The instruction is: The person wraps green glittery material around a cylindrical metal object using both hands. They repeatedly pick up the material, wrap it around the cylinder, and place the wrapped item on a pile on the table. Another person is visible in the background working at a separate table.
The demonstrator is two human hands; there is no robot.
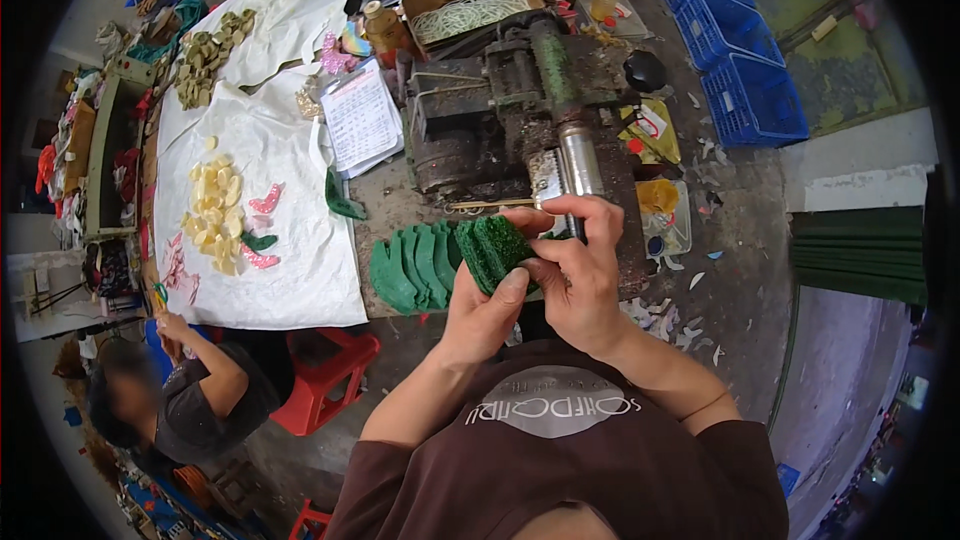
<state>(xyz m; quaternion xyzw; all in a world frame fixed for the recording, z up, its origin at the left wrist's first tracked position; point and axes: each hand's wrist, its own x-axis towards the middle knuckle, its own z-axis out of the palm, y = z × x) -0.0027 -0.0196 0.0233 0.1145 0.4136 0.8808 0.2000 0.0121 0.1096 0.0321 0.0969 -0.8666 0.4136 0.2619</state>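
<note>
A thick stack of green glittery cut pieces (492, 252) is held up in front of my chest. My left hand (482, 312) is closed around its near and left side, with the thumb on the front. On its right side, my right hand (585, 265) grips the edge between thumb and fingers. Left of my hands, a row of overlapping green curved pieces (410, 268) lies at the table's front edge. Just beyond my hands stands a worn green machine (555, 70) with a bright metal cylinder. A single green piece (343, 198) rests farther left.
White sheeting (290, 280) covers the left table, bearing pale yellow pieces (213, 202), pink pieces (266, 200) and olive pieces (200, 70). A written sheet (362, 120) lies by the machine. A person (200, 390) sits left near a red stool (328, 380). Blue crates (755, 100) stand right.
</note>
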